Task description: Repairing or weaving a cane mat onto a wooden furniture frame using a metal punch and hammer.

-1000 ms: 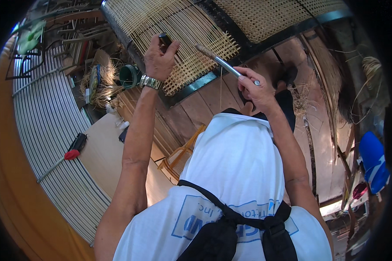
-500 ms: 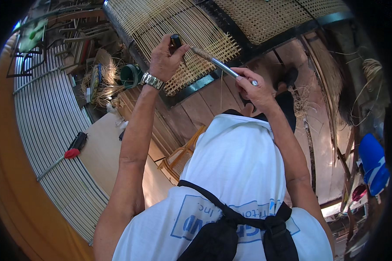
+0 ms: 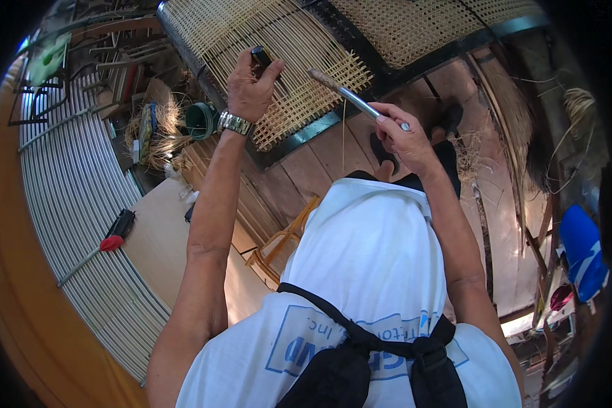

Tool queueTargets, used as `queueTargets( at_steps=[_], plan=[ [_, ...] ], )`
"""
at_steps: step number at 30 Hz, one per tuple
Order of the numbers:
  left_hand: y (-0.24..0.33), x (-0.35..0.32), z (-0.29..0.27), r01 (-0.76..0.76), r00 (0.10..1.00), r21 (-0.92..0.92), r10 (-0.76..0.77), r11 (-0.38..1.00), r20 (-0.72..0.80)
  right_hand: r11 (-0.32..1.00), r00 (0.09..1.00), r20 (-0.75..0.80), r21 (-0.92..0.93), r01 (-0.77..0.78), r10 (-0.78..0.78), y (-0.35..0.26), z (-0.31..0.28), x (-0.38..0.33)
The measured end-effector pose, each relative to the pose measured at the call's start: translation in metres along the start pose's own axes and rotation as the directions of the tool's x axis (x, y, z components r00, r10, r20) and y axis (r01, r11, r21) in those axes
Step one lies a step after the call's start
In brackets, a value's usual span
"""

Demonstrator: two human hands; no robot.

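- The left hand (image 3: 250, 88), at upper centre-left of the frame, has its fingers closed around a short black-handled tool (image 3: 260, 56); the top of the handle shows, but palm and fingers hide much of the rest, and its lower end is hard to make out against the cane.
- The right hand (image 3: 402, 136), at upper centre-right, grips a silver rod (image 3: 360, 103); the fingers cover part of the shaft, one rounded end pokes out by the thumb, and the brownish far end points to the upper left. What that end is made of cannot be told.
- The woven cane panel (image 3: 304, 102) lies at upper centre in a dark frame (image 3: 325, 124), both cut off by the top edge; the left hand and wristwatch (image 3: 235, 122) block part of its left side. Whether that hand touches the cane is unclear.
- A green bucket (image 3: 198, 115), left of the watch, is dim inside.
- The white shirt (image 3: 367, 245) and left arm partly hide a yellow-brown chair (image 3: 289, 238) near the centre.
- At far right, a blue object (image 3: 581, 248) nears the dark fisheye rim; its kind is uncertain.
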State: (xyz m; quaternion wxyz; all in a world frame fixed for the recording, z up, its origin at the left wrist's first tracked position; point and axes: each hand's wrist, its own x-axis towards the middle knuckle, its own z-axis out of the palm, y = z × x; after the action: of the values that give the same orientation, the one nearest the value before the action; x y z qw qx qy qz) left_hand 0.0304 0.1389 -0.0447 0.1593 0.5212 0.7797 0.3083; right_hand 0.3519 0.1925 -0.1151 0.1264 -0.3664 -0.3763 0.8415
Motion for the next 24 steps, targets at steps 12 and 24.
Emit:
queueTargets(
  at_steps=[12, 24],
  plan=[
    [0.01, 0.011, 0.006, 0.031, 0.993, 0.046, -0.036, 0.998, 0.115, 0.984, 0.997, -0.074, 0.176, 0.027, -0.014, 0.011, 0.012, 0.017],
    [0.006, 0.002, 0.007, 0.058, 0.991, -0.015, -0.055, 0.998, 0.123, 0.991, 0.998, 0.036, 0.124, -0.058, 0.054, 0.005, -0.001, 0.005]
  ],
)
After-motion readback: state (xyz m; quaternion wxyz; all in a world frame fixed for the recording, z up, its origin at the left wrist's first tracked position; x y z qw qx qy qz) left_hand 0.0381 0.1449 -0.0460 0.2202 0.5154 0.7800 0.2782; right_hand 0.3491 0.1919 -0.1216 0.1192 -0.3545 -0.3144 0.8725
